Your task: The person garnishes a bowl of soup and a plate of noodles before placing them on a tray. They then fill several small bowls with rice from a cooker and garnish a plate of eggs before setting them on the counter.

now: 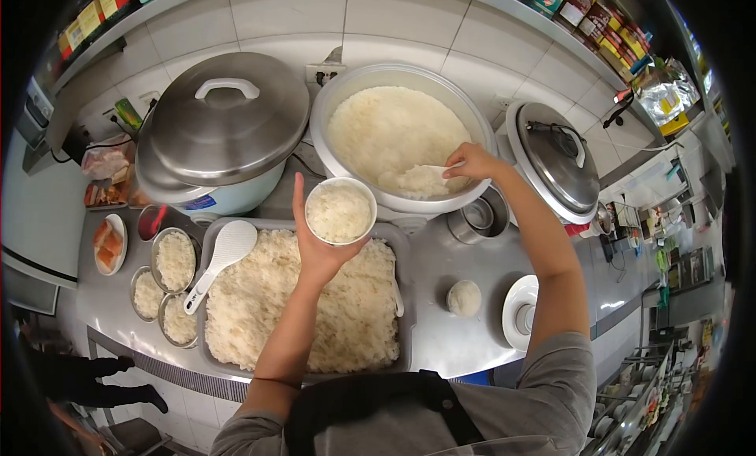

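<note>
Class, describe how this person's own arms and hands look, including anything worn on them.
The left hand and right hand are ungloved, with no ring or watch that I can see. The forearms are bare. Short, plain grey sleeves cover the upper arms, with no marking visible on them.

Illumination: bright, neutral, largely even; source outside the view. Reflections: soft sheen across the domed stainless-steel lid [220, 133]; white glints on the smooth grey metal counter [429, 287], strongest toward the right. Shadows: soft; lower left dim, a person's black trousers [94, 381] nearly lost to detail. Focus: clear at centre, texture legible in the cooked white rice [340, 212]; cluttered right margin small, indistinct. Distortion: strong fisheye, long grey metal shelf [516, 11] bowed, corners black; thin red line at left edge.
</note>
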A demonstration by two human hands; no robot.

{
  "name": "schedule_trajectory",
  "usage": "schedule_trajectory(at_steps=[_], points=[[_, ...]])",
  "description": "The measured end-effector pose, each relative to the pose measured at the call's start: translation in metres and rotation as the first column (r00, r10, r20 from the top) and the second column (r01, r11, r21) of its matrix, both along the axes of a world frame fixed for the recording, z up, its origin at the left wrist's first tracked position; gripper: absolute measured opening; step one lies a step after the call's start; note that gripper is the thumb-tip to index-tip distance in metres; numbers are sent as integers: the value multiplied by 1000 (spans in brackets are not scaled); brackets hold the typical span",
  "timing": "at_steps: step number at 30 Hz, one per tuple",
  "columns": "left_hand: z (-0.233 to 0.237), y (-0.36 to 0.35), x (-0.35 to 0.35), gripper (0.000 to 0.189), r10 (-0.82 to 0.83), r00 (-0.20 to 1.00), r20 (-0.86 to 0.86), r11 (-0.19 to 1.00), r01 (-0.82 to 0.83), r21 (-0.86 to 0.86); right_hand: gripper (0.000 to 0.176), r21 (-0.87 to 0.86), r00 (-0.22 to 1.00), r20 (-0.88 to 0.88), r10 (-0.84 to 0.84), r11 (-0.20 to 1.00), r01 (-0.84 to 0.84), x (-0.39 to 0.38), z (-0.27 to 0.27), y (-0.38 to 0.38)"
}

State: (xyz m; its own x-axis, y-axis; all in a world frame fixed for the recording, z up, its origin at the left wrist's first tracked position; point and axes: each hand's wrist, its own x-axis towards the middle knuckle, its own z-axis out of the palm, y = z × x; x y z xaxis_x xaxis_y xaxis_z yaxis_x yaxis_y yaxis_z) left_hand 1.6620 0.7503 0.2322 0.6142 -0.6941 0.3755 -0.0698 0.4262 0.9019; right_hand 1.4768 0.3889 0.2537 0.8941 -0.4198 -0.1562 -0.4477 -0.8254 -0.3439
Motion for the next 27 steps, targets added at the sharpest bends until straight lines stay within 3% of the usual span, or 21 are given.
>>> schedule_trajectory(at_steps=[2,5,8,10,11,15,17,19,21,24,27], points=[[-2,-5,6,137,-3,1000,13,1000,3,-7,32,196,984,-143,-109,971,136,5,13,-8],[4,-23,17,137,-12,1000,12,999,12,-41,25,366,993,-10,-115,924,111,9,17,-27],[14,-54,27,137,27,999,46,999,-25,-43,35,323,960,121,-253,924,203,24,49,-11],[18,-74,31,136,92,989,115,996,-90,-27,36,214,945,149,-290,943,255,35,71,5],[14,-85,32,135,82,994,67,996,-78,-52,37,159,937,165,-309,946,284,41,78,13],[28,-100,17,127,262,952,157,965,-263,-19,32,-1,904,322,-280,955,296,51,78,71],[32,-105,10,126,385,887,256,915,-404,21,37,-109,916,326,-233,954,281,50,81,114],[27,-111,9,126,403,876,265,903,-428,43,44,-139,890,436,-133,967,213,46,73,152],[24,-116,6,126,418,864,281,891,-450,59,48,-290,923,349,-164,917,273,48,84,194],[25,-117,-2,129,437,844,310,877,-476,59,52,-338,924,358,-134,904,262,47,63,226],[29,-111,-13,131,451,831,326,868,-493,55,60,-326,949,260,-178,909,259,50,52,258]])
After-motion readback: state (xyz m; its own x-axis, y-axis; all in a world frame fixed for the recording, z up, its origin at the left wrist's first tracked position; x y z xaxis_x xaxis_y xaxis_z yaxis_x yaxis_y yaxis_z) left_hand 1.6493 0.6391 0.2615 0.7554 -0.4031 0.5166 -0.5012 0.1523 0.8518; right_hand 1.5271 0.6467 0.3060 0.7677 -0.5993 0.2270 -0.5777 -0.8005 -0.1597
